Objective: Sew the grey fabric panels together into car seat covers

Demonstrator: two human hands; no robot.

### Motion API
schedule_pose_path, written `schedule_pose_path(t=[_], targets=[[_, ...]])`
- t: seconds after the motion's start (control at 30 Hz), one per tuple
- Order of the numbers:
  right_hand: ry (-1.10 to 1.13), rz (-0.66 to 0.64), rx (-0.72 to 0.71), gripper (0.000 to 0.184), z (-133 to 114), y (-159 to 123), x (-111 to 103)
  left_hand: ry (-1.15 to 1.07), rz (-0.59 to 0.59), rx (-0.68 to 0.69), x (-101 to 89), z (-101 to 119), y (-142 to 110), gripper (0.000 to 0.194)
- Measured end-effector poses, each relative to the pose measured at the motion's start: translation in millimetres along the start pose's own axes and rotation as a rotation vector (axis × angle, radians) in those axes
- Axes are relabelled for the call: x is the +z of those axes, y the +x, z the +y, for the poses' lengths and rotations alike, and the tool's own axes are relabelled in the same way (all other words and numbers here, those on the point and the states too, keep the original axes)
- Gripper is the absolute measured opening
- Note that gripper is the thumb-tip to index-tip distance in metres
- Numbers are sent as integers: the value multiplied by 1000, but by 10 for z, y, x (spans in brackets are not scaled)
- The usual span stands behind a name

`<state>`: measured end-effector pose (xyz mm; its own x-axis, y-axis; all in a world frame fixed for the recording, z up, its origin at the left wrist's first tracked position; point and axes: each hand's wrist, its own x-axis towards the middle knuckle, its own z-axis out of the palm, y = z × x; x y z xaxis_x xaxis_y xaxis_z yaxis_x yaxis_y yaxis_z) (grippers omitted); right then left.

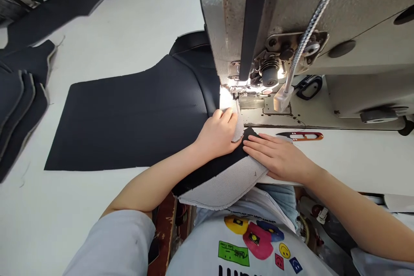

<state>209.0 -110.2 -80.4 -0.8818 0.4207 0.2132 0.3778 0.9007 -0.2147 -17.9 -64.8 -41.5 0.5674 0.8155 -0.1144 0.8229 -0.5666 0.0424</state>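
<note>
A large dark leatherette panel [139, 116] lies across the table and runs under the sewing machine's [236, 92] lit needle area. Its pale mesh backing shows at the turned edge [238, 125] beside the presser foot. My left hand [218, 133] is closed, its fingers curled over this edge just in front of the needle area. On the near side, a folded-over flap [223, 183] with black and white-grey backing hangs toward my body. My right hand [281, 157] lies flat with fingers stretched out, its fingertips pressing the flap's black corner. The needle tip is too small to make out.
Orange-handled thread snips [305, 136] lie just beyond my right hand. Black scissors [309, 87] rest under the machine arm. A braided flexible lamp neck [312, 30] hangs in front of the machine. Several dark cut pieces [24, 108] are stacked at the left.
</note>
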Motion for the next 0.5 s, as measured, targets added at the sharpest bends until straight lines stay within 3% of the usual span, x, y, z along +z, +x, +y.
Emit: schedule_pose_path(t=[0.27,0.5], targets=[[-11,31,-21,48,-36,7,30,67,38,-51,138,53,-66,52],[-45,81,-42,26,-44,-13,14,38,5,-85,165,108,-59,48]])
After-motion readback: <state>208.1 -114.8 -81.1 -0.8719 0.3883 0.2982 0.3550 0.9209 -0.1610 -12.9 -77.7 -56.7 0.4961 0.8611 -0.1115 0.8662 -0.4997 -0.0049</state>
